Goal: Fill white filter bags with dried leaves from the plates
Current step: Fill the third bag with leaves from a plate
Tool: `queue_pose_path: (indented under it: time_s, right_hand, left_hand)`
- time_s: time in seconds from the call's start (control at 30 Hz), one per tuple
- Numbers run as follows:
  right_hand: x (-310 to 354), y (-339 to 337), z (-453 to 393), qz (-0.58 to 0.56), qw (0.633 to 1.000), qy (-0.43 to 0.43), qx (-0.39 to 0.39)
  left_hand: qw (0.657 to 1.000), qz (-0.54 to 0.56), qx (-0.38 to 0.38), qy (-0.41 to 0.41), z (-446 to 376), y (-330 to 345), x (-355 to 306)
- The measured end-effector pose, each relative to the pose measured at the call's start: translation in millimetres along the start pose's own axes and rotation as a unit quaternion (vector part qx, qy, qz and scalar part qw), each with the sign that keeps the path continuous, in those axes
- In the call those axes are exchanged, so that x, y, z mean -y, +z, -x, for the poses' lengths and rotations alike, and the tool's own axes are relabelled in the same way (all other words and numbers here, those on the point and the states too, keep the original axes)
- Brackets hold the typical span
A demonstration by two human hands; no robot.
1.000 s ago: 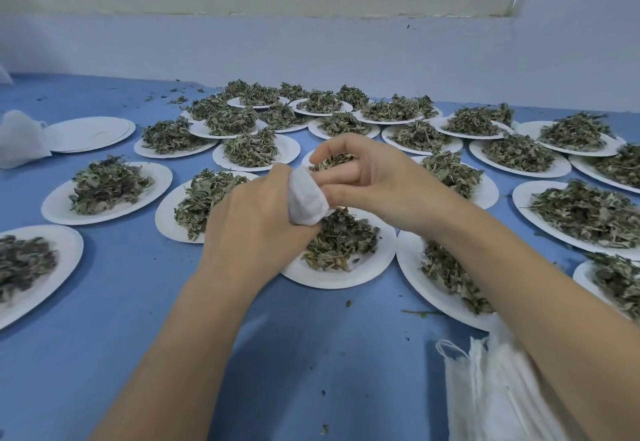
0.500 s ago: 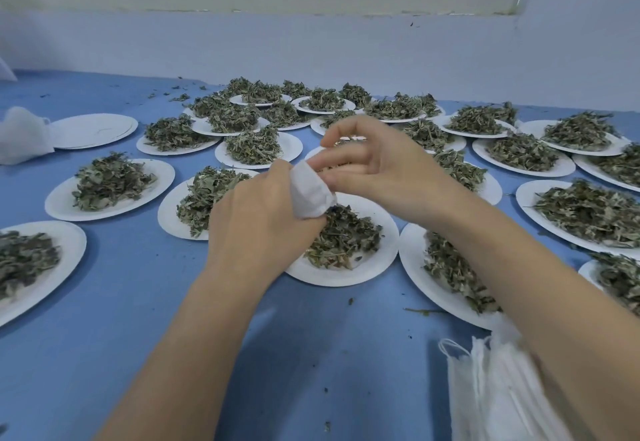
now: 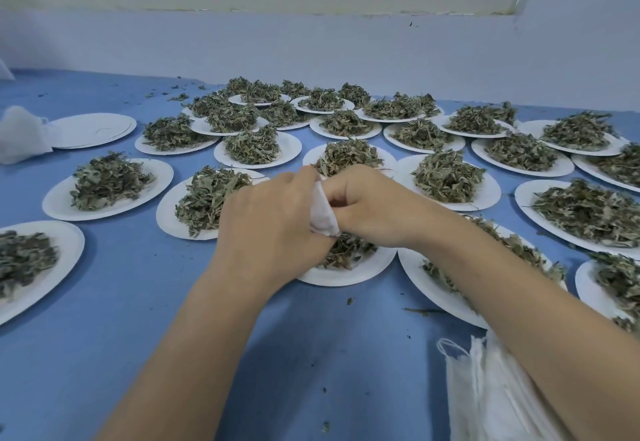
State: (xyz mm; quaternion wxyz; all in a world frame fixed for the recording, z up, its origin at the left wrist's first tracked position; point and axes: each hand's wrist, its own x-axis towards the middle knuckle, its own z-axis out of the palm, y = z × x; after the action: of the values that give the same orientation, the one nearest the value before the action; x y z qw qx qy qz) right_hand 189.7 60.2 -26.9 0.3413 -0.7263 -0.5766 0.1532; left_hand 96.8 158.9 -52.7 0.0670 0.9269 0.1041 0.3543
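Both hands meet at the centre of the view, above a round white paper plate (image 3: 349, 276) carrying a small remainder of dried green leaves (image 3: 346, 250). The left hand (image 3: 266, 229) has its fingers curled around a small white fabric filter bag (image 3: 323, 213), of which only the right edge shows between the two hands. The right hand (image 3: 367, 205) is bent into a loose fist against the bag's opening, fingertips pinching the fabric; whether it also holds leaves cannot be determined. The bag sits just above the plate's leaf pile, near the middle of the blue worktop (image 3: 104, 354).

Many further white paper plates heaped with dried leaves (image 3: 446, 177) cover the worktop from left to right and toward the far wall (image 3: 311, 49). One stack of bare white plates (image 3: 91, 130) lies at the far left, with a filled white bag (image 3: 20, 135) just beside it on its left. A bundle of flat, unfilled white filter bags (image 3: 491, 395) lies at the near right, partly under the right forearm. Loose leaf fragments (image 3: 349, 301) are scattered on the worktop near the central plate.
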Motion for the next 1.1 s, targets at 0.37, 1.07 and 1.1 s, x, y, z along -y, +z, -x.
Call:
queue_pose_path:
  time_s: [0.37, 1.07, 1.1]
  right_hand:
    - [-11, -13, 4, -0.111, 0.988, -0.016, -0.108]
    - [-36, 0, -7, 0.261, 0.953, 0.039, -0.150]
    - [-35, -3, -6, 0.236, 0.959, 0.032, -0.154]
  left_hand:
    - [0.995, -0.031, 0.055, -0.083, -3, -5, 23]
    - [0.974, -0.103, 0.080, -0.187, -2, -6, 37]
    - [0.973, -0.105, 0.082, -0.187, -2, -5, 37]
